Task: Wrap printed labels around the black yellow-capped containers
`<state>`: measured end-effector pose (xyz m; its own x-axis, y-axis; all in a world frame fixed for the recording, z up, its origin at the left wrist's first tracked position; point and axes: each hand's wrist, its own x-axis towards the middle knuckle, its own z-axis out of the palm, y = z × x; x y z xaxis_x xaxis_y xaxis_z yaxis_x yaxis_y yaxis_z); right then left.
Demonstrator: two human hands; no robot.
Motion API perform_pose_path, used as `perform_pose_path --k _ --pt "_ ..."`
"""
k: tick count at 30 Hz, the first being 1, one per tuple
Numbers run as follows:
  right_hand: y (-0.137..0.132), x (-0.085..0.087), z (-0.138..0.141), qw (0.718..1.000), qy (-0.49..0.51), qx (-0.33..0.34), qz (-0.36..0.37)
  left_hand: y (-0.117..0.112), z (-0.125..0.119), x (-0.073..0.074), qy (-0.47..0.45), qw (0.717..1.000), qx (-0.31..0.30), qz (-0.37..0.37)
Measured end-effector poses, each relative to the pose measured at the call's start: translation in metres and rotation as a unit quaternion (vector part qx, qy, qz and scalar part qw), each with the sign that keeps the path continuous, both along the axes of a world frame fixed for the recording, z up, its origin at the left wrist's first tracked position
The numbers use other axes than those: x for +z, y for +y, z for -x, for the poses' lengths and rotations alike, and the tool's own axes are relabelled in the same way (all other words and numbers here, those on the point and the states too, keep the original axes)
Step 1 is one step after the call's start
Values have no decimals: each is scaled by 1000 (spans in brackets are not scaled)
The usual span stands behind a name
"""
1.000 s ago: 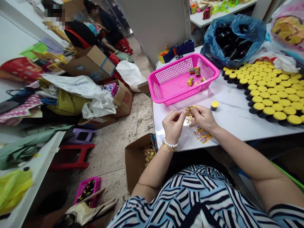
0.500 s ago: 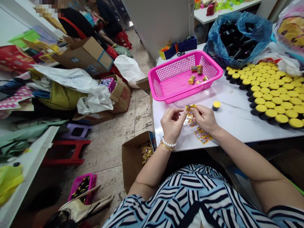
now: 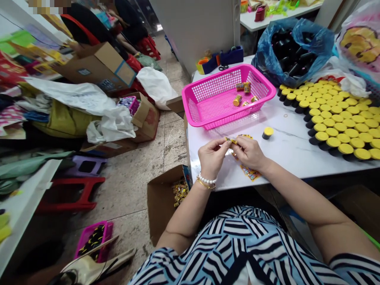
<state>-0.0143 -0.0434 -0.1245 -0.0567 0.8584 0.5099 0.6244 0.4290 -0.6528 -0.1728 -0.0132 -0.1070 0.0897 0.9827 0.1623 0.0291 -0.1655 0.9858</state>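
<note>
My left hand (image 3: 211, 156) and my right hand (image 3: 248, 152) meet over the white table (image 3: 285, 152), both pinching a small colourful sticker strip (image 3: 230, 140) between thumbs and fingers. More printed stickers (image 3: 250, 172) lie on the table just under my right wrist. A single black jar with a yellow lid (image 3: 267, 132) stands right of my hands. Behind them sits a pink plastic basket (image 3: 208, 114) holding several labelled jars (image 3: 237, 100).
Rows of yellow-lidded black jars (image 3: 338, 118) fill the table's right side, with a blue bag of black jars (image 3: 292, 49) behind. An open cardboard box (image 3: 166, 200) with stickers stands on the floor at my left knee. Other people, boxes, bags and stools crowd the left.
My hands have drawn a little closer together and lower, folding the sticker strip between them. The view has shifted slightly leftward.
</note>
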Motion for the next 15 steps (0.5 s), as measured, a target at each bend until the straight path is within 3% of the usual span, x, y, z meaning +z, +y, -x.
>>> perform_pose_path --k 5,8,11,13,15 --pt "-7 9 -15 998 -47 -14 -36 8 6 9 -55 983 -107 137" --pt "-12 16 -43 981 -75 -163 -79 18 13 7 -110 958 -129 231" --pt "-11 8 -70 946 -86 -313 -16 27 21 3 -149 938 -136 282" --pt "-8 0 -77 947 -37 -317 48 31 24 1 -170 927 -142 302" --pt "-6 -4 -72 962 85 -249 78 33 23 0 -194 913 -148 327"
